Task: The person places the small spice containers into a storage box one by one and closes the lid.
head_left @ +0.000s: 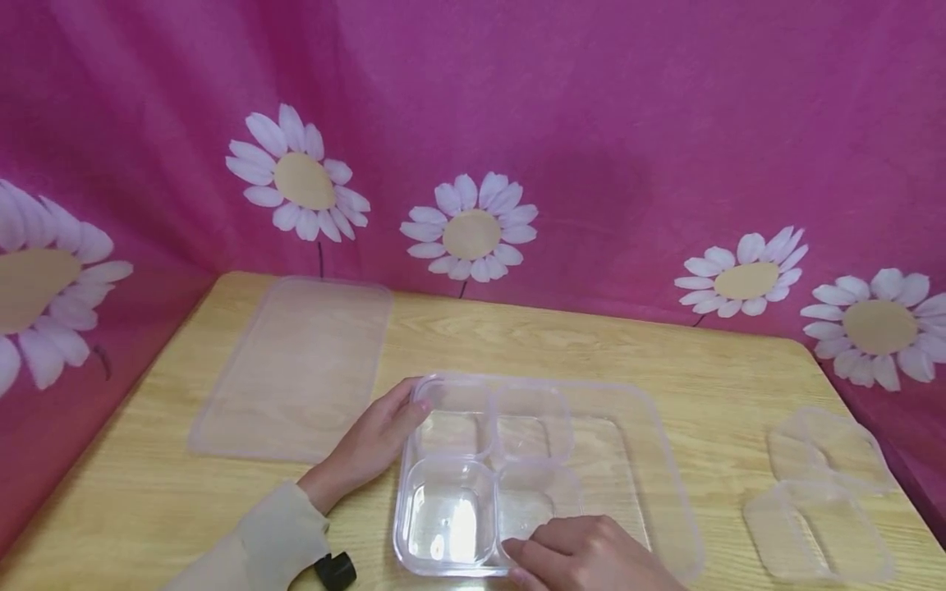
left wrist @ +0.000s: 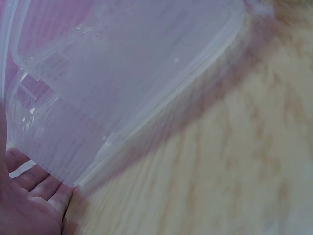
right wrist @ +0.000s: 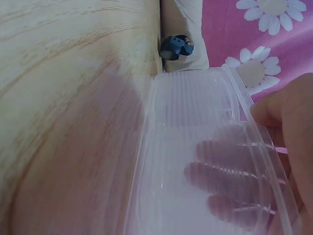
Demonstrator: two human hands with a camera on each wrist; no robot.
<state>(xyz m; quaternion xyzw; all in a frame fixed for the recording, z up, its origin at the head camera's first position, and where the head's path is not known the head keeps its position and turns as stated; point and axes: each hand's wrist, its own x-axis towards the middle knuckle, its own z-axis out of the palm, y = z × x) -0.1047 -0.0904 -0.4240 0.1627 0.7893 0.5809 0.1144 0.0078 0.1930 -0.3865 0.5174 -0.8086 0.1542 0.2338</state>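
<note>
A large clear plastic container point(head_left: 668, 460) lies on the wooden table, its left part filled by small clear boxes in two rows. My left hand point(head_left: 380, 431) holds the container's back left corner, thumb over the rim; the left wrist view shows the fingers point(left wrist: 36, 183) against the outer wall. At the front, my right hand point(head_left: 584, 554) is on the front right small box point(head_left: 535, 497). In the right wrist view its thumb point(right wrist: 266, 110) lies at the rim and the other fingers show through the clear plastic. Exactly which walls it pinches is hard to tell.
A flat translucent lid point(head_left: 296, 369) lies at the table's back left. Two more small clear boxes point(head_left: 820, 533) stand near the right edge. A black wrist camera point(head_left: 335, 570) sits by the left sleeve. A pink flowered cloth point(head_left: 591, 164) hangs behind the table point(head_left: 591, 332).
</note>
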